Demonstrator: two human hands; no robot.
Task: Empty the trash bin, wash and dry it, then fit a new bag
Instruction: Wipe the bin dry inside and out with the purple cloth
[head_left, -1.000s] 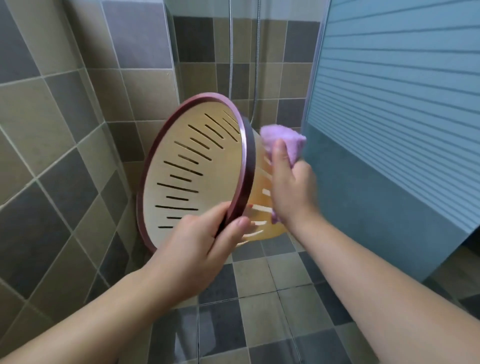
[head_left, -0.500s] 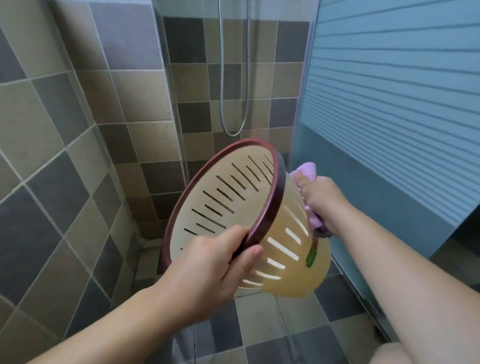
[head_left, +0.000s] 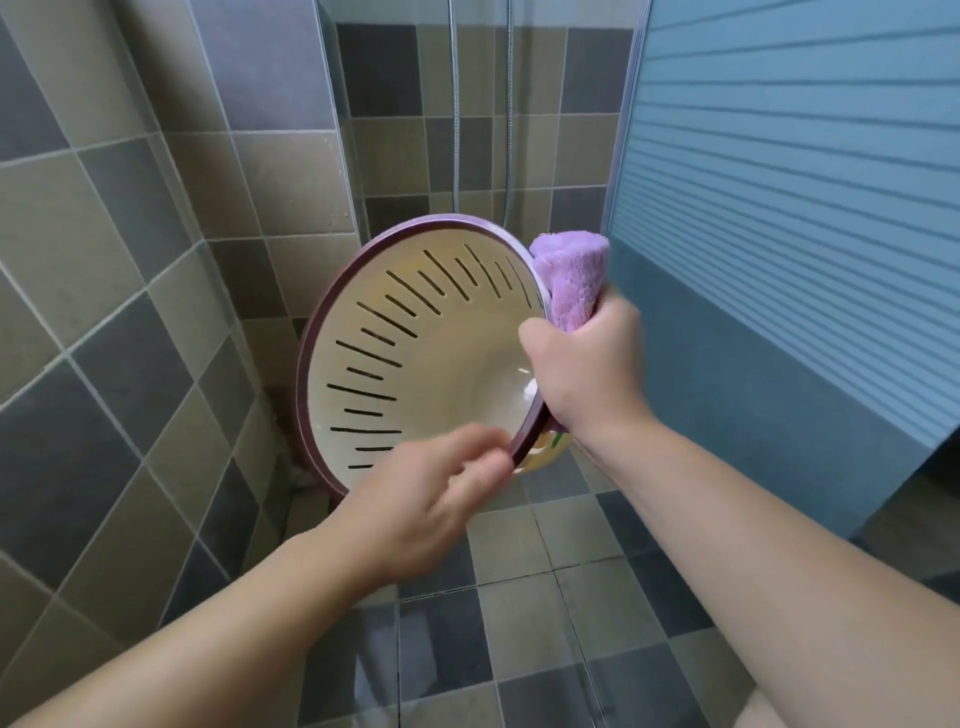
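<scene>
Left hand (head_left: 421, 499) grips the bin (head_left: 415, 364) rim; right hand (head_left: 587, 364) clutches the cloth (head_left: 571, 280).

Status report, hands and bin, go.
Left hand grips the bin at its lower rim, blurred. Right hand holds purple cloth against the right rim. Bin empty, tipped mouth toward camera, no bag fitted. Nothing in the way.
</scene>
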